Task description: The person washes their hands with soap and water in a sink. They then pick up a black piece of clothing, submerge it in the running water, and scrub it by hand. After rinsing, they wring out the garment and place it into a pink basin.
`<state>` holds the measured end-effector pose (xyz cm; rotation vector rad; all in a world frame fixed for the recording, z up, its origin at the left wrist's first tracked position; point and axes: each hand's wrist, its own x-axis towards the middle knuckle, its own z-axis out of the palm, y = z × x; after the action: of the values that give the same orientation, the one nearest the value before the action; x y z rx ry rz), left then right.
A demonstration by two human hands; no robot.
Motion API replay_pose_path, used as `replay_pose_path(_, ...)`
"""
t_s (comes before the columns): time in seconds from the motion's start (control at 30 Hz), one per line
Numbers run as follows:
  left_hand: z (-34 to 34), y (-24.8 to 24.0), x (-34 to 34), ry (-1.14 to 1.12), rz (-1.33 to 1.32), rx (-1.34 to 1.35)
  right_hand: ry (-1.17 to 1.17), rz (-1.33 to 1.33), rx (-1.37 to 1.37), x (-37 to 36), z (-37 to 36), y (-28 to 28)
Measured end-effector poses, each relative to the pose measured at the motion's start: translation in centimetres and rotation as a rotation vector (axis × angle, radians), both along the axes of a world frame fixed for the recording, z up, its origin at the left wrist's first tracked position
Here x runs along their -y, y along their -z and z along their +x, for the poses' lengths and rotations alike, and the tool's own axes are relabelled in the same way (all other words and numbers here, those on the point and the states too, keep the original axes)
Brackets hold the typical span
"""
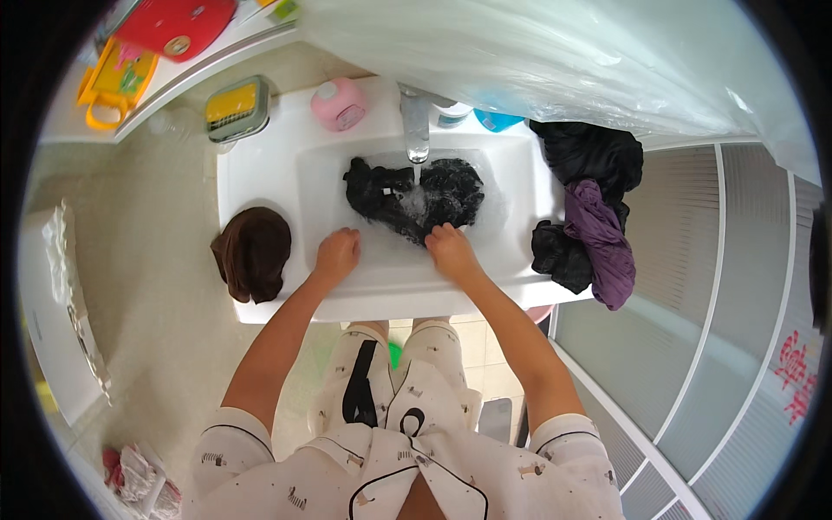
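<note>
A wet black garment (451, 192) lies bunched in the water of a white sink (321, 178), under a running chrome tap (417, 130). My right hand (452, 251) is closed on the garment's near edge. To the left, apart from the cloth, my left hand (338, 252) hangs over the near side of the basin. Its fingers are curled in, and nothing shows in them.
A brown cloth (252, 254) lies on the sink's left rim. Black clothing (589, 156) and a purple garment (598, 244) drape over the right rim. Behind stand a pink bottle (339, 104) and a soap box (237, 109). A translucent plastic curtain (555, 56) hangs at the back.
</note>
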<state>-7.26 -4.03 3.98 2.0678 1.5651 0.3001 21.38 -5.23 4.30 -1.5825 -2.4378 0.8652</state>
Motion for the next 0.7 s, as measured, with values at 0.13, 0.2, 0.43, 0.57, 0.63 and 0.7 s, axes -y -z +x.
replay_pose_path(0.13, 4.3, -0.5, -1.5, -0.234, -0.013, 0.330, -0.042, 0.041, -0.158, 1.4, -0.2, -4.8)
replay_pose_path(0.2, 7.6, -0.3, -2.9, -0.316, 0.005, 0.323, 0.121, -0.212, -0.101, 1.2, -0.7, -3.3)
replay_pose_path(0.43, 6.3, 2.8, -3.8, -0.500, -0.200, 0.022, 0.388, -0.364, 0.327, -0.7, -2.7, -3.7)
replay_pose_path(0.57, 5.7, 0.3, -3.7, -0.433, -0.109, -0.154, 0.395, -0.371, 0.442, 0.0, -1.7, -3.3)
replay_pose_path(0.63, 5.9, -0.8, -3.2, -0.250, 0.037, -0.165, 0.438, -0.272, 0.527, 0.8, -0.7, -3.6)
replay_pose_path(0.7, 5.6, 0.4, -2.6, -0.201, 0.062, -0.134, 0.486, -0.077, 0.590, 2.0, 0.2, -3.7)
